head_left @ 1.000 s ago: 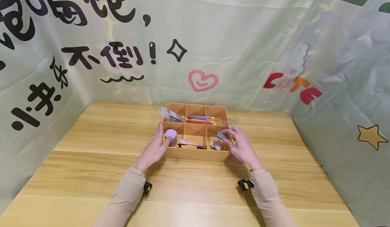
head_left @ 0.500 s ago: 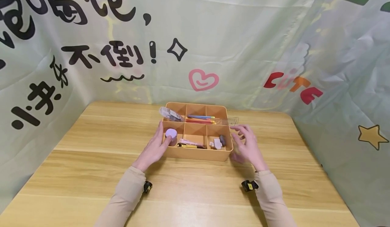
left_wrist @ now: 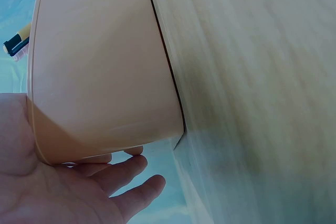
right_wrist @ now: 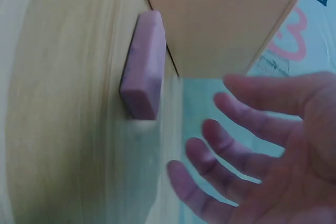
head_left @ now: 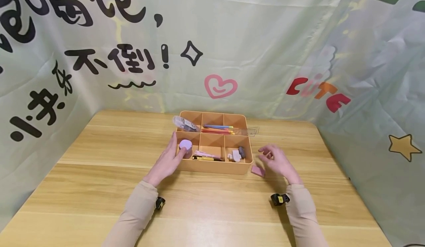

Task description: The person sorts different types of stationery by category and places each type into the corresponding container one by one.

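Note:
An orange desk organizer (head_left: 212, 167) with several compartments stands on the table, holding stationery. My left hand (head_left: 167, 162) holds its front left corner, thumb over the rim and fingers along the outer side wall (left_wrist: 105, 61). Close to that thumb is a round container with a lilac lid (head_left: 185, 145). Off the organizer's right side my right hand (head_left: 275, 161) hovers with loosely bent fingers and nothing in them. Beneath and left of it, a pink eraser (head_left: 258, 171) lies by the front right corner; the right wrist view shows this pink block (right_wrist: 144, 66) up close.
In the front right compartment are a small dark grey block (head_left: 242, 152) and a pale lilac piece (head_left: 236, 155). Pens (head_left: 207, 158) lie front middle, pencils (head_left: 217, 129) and a clear ruler (head_left: 253, 131) behind. A clear plastic case (head_left: 185, 123) leans back left. Printed fabric hangs behind.
My right hand has let go of the dark grey block in the front right compartment and moved right, out of the organizer, uncovering the pink eraser. My left hand has stayed put.

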Available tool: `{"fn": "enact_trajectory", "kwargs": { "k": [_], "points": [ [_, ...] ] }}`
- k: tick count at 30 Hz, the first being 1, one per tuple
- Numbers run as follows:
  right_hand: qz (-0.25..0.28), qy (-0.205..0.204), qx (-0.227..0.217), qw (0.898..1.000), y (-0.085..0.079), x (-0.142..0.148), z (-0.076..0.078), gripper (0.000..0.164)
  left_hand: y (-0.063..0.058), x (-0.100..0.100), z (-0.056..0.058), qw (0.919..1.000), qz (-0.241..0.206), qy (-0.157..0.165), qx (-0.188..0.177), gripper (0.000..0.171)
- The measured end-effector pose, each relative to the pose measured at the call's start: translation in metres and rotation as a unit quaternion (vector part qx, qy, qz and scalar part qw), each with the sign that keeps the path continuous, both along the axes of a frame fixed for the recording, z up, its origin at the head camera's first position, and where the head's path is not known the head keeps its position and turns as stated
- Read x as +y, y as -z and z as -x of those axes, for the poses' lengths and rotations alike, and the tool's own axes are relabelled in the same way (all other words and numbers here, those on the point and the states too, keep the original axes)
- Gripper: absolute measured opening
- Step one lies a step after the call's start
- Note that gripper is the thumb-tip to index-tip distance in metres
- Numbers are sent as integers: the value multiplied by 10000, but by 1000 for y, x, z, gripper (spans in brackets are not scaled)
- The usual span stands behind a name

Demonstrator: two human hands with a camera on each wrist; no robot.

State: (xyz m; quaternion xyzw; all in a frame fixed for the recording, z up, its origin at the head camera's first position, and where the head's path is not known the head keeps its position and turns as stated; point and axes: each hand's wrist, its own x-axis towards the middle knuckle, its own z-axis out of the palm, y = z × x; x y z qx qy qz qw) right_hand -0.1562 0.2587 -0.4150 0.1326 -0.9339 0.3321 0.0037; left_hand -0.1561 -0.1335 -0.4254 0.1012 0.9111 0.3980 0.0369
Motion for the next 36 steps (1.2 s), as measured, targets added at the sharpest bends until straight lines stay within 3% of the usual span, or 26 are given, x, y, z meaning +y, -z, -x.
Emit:
{"fn": "enact_trajectory", "kwargs": {
  "k": [6,12,24,36],
  "points": [
    [-58,-628,-712,9955,1,4,1,37,1,0,1,10000,17,-6,-20,79],
    [-312,-731,-1228,9892,4,3,1,44,1,0,2,10000,29,4,-5,79],
    [-392,-737,-1356,9872,7,-1,-3,43,1,0,1,10000,0,28,7,79],
    [-261,-842,-1454,9854,7,-5,-3,26,1,0,0,10000,22,19,52,79]
  ]
}}
